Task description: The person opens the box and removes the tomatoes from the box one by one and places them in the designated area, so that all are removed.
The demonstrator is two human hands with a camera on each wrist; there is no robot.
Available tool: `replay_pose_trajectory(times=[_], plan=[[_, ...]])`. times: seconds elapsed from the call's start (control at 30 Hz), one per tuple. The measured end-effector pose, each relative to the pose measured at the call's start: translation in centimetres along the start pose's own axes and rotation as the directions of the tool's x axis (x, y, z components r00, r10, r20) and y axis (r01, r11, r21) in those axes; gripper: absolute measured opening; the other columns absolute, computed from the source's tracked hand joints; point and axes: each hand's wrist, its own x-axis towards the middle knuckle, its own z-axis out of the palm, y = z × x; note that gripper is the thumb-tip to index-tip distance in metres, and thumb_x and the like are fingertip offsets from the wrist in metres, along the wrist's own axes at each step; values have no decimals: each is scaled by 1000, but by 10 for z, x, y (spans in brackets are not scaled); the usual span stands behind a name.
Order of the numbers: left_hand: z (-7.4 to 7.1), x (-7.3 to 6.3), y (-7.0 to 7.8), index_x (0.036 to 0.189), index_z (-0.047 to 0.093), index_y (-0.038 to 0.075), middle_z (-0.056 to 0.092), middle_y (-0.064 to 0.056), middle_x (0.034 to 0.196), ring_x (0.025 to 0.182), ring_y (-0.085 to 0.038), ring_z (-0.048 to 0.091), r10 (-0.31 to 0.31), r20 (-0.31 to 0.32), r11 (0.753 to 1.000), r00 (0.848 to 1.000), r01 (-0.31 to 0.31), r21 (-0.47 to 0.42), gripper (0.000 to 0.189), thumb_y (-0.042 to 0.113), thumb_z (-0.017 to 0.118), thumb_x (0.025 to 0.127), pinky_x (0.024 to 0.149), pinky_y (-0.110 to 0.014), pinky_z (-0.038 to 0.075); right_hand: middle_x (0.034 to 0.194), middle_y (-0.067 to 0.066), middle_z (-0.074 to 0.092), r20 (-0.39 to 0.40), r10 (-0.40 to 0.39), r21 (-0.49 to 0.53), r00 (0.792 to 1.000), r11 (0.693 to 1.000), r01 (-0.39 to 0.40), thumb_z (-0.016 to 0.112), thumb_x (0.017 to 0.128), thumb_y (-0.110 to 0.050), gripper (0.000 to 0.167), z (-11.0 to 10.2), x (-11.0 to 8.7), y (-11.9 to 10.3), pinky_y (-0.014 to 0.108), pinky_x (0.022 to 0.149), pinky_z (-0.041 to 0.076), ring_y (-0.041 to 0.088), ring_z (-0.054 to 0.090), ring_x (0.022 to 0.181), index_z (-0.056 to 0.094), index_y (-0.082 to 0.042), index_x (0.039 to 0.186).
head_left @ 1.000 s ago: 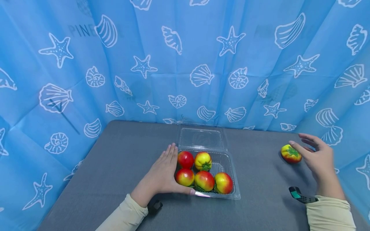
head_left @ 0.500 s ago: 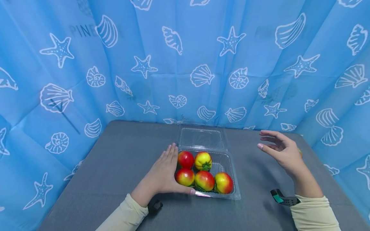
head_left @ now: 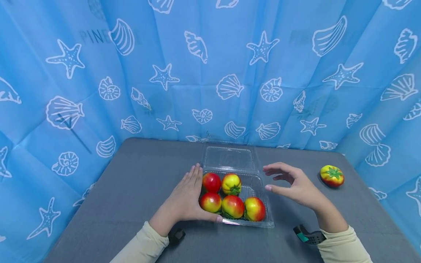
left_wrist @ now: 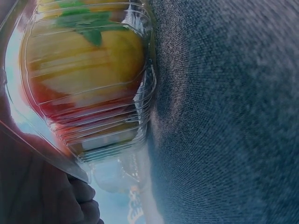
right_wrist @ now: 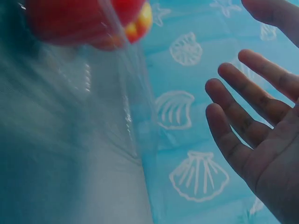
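Note:
A clear plastic clamshell box (head_left: 271,219) lies lidded-side back on the table, its lid (head_left: 229,157) laid open away from me. Several red-and-yellow, persimmon-like fruits (head_left: 232,206) with green leafy tops sit inside; the back right of the box holds none. My left hand (head_left: 184,201) rests against the box's left side with straight fingers, its thumb along the front edge. Through the ribbed wall one fruit (left_wrist: 88,65) shows in the left wrist view. Just right of the box hovers my right hand (head_left: 296,186), fingers spread and loosely bent, holding nothing.
One more red-and-yellow fruit (head_left: 332,176) lies apart near the right edge of the grey table (head_left: 148,171). A blue curtain (head_left: 210,73) with white shell prints hangs behind and around the table.
My right hand has come away from the lone fruit on the right and moved left to beside the box. That fruit stays where it was. The left hand keeps its place.

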Motion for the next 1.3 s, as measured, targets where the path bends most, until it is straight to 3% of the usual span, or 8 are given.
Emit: replay_pose_trajectory(times=[0.3,0.5,0.6,0.93,1.3], plan=[[0,0,0,171,13,7,6,-13,180,168,-34,6,9,-17,1000,1000,-10,-7,145,94,67,68,134,-54,18,134,2,70,197,-51,91,979,995,34,81,94,-15,48,24,2,-3,31,98,61,12,68,118,65,-21,138],[0,-1,1,171,13,7,6,-13,180,168,-34,6,5,-17,1000,1000,-5,-3,145,94,68,68,134,-54,17,131,10,72,305,-62,101,950,994,33,80,96,-18,40,31,3,-4,38,99,61,24,69,116,67,-20,133],[-1,-1,2,171,14,7,7,-13,180,168,-34,6,6,-17,1000,1000,-6,-3,145,94,67,68,134,-55,17,131,13,72,346,-56,105,936,994,21,80,96,-20,38,34,3,-5,35,100,60,21,68,116,68,-21,132],[-1,-1,2,171,13,7,5,-13,180,168,-34,6,4,-14,1000,1000,-4,1,145,94,67,68,134,-54,18,131,10,71,403,-47,98,914,995,8,82,94,-23,39,34,2,-5,32,101,56,14,64,116,70,-23,130],[-1,-2,1,171,13,7,5,-13,180,168,-34,5,6,-14,1000,1000,-6,2,145,93,67,68,134,-54,17,135,8,69,445,-36,69,895,998,6,84,92,-25,45,34,1,-4,34,105,54,13,62,120,68,-14,133]])
